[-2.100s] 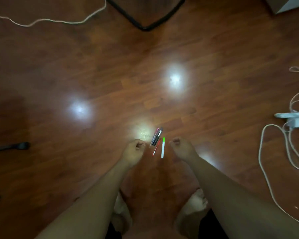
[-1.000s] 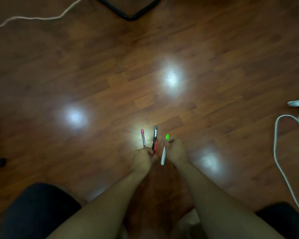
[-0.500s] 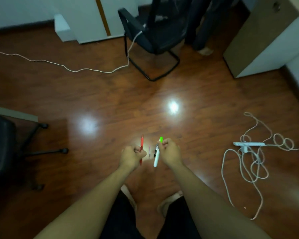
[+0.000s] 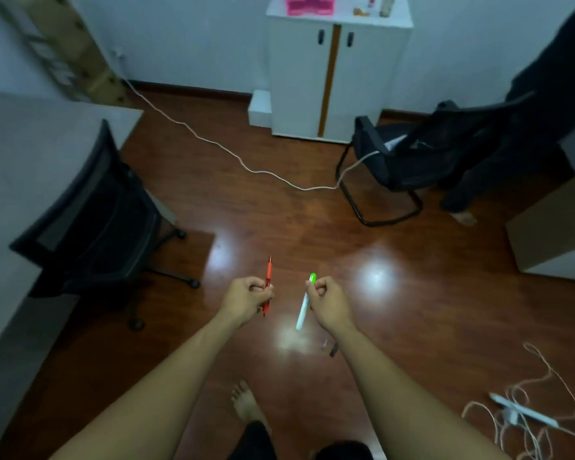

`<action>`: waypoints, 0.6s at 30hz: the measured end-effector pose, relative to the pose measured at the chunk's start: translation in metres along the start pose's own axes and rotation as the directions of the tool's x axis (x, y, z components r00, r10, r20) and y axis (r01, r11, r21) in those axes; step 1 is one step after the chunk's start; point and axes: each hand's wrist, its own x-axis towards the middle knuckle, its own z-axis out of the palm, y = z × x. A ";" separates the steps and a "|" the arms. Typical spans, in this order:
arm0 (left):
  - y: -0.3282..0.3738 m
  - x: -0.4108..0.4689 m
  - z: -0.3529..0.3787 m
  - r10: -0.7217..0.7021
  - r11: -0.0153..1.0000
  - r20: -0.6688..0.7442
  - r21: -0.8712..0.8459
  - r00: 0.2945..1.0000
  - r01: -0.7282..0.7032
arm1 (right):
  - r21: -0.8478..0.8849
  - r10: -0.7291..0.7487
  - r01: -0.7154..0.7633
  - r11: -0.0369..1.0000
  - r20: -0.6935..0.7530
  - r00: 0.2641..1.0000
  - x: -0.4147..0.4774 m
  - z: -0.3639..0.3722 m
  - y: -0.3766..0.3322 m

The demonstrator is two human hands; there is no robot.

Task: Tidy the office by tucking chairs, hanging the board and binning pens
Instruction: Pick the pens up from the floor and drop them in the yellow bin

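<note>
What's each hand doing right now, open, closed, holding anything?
Left hand: closed around a red pen.
Right hand: closed around a white pen with a green cap.

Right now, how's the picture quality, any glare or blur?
Head view: dim room; bright glare spots on the floor; shelving at top left smeared by motion blur; red pen and green-tipped pen fairly sharp; wide-angle bending at the edges.
</note>
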 end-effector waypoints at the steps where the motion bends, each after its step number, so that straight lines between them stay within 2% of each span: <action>1: -0.004 -0.001 -0.020 -0.004 1.000 -0.021 -0.013 1.000 0.004 | 0.003 -0.030 0.030 1.000 0.012 0.999 0.000 0.013 -0.015; 5: -0.029 -0.006 -0.107 -0.030 0.999 -0.109 -0.036 0.994 0.026 | -0.053 -0.123 0.126 0.991 0.057 0.991 -0.003 0.068 -0.073; 10: -0.060 -0.014 -0.211 -0.073 0.987 -0.193 -0.153 0.979 0.043 | -0.077 -0.243 0.257 0.963 0.152 0.958 -0.008 0.141 -0.144; 18: -0.095 -0.053 -0.311 -0.141 0.949 -0.406 -0.315 0.903 0.006 | -0.089 -0.382 0.442 0.893 0.372 0.846 -0.042 0.239 -0.259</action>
